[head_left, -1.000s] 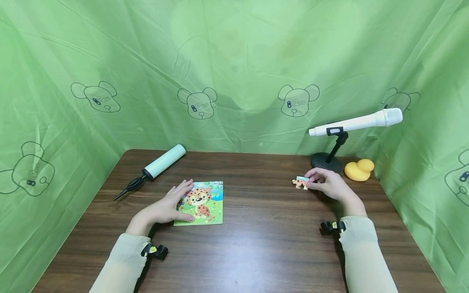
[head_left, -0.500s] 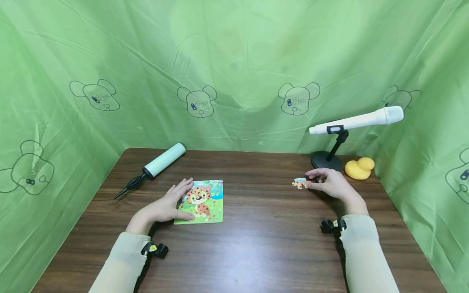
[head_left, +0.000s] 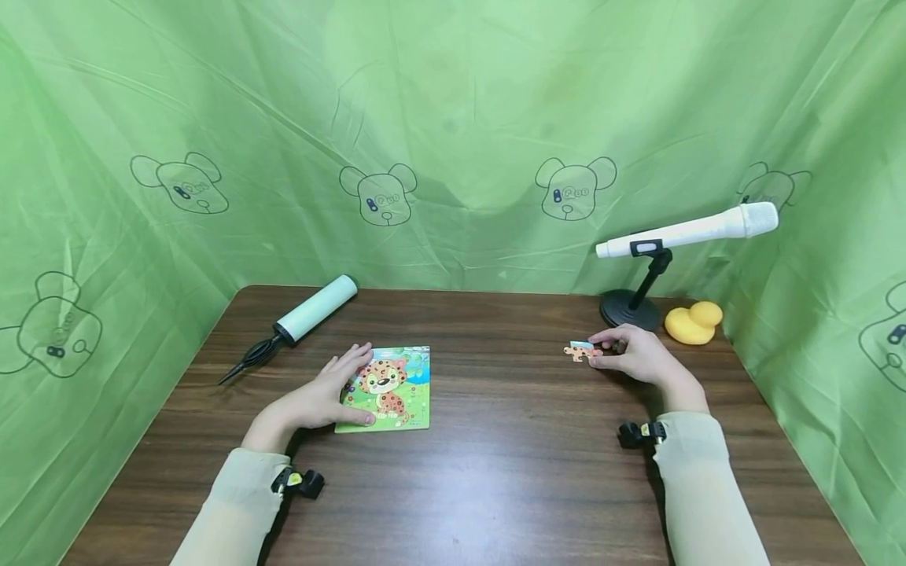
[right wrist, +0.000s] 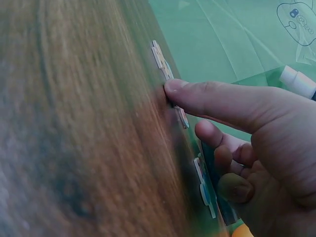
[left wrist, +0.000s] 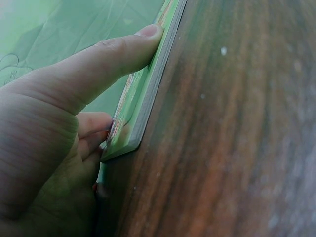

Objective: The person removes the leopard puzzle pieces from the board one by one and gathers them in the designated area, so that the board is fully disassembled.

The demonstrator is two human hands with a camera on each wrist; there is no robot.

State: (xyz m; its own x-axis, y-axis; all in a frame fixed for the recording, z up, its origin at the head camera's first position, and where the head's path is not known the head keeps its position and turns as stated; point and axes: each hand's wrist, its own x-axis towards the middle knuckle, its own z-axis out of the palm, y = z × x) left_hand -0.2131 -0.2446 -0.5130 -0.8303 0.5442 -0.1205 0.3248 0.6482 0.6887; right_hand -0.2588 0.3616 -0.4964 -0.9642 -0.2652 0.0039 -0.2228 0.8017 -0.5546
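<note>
My left hand [head_left: 318, 405] rests on a square puzzle board [head_left: 414, 413] with a cartoon leopard on green grass. The left wrist view shows that thumb lying on the near edge of the board [left wrist: 129, 140], with the other fingers along its left side. At the right, my right hand [head_left: 633, 358] pinches a small leopard-spotted puzzle piece [head_left: 576, 352] with a strip of blue on top. In the right wrist view the thumb presses on the piece [right wrist: 159, 54] close to the tabletop. Another flat piece [right wrist: 203, 190] lies below the curled fingers, hidden by the hand from above.
Behind the right hand stands a white microphone [head_left: 697, 234] on a black round base [head_left: 630, 310], with a yellow rubber duck [head_left: 690, 326] beside it. A pale green hand pump [head_left: 317, 309] lies at the back left. Green curtain [head_left: 453, 157] surrounds the wooden table [head_left: 495, 472].
The right thumb and index finger have shifted slightly at the puzzle piece, and more of its spotted part shows beside the thumb. The left hand and board stay put.
</note>
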